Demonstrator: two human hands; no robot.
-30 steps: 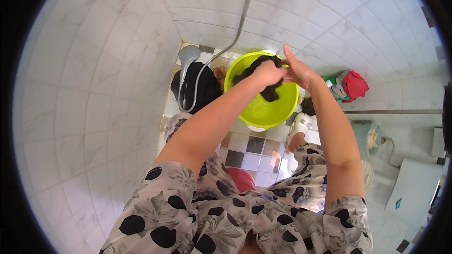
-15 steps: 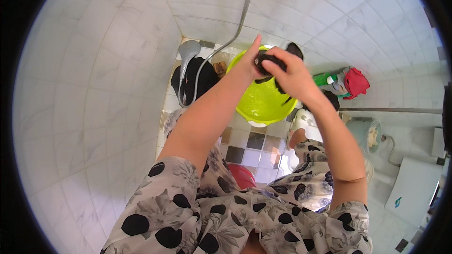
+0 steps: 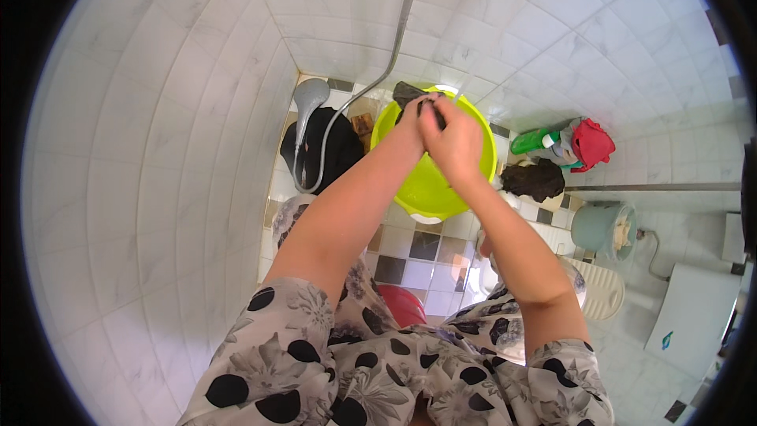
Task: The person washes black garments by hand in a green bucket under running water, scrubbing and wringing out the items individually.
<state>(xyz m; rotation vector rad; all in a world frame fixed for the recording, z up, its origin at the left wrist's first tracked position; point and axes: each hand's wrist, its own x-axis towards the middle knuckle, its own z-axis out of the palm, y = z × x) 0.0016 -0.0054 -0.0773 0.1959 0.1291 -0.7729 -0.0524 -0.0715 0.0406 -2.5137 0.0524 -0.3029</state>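
Observation:
Over the far part of a yellow-green basin (image 3: 432,193), my two hands are pressed together around a wet-looking black cloth (image 3: 408,95). One end of the cloth sticks out to the left past my left hand (image 3: 413,120). My right hand (image 3: 456,136) closes on it from the right, fingers folded against the left. The rest of the cloth is hidden between my palms, so I cannot tell what garment it is. The basin's floor shows shiny below my wrists.
Left of the basin, black fabric (image 3: 335,146) lies under a shower head (image 3: 311,95) with its hose. A dark bunched cloth (image 3: 536,180), a green bottle (image 3: 530,142) and a red cloth (image 3: 591,144) are on the right. A red stool-like object (image 3: 402,305) is below me.
Both hands have come closer together and moved slightly left and down. The cloth's loose end, earlier hanging at the right, now sticks out at the left. My right forearm has swung inward.

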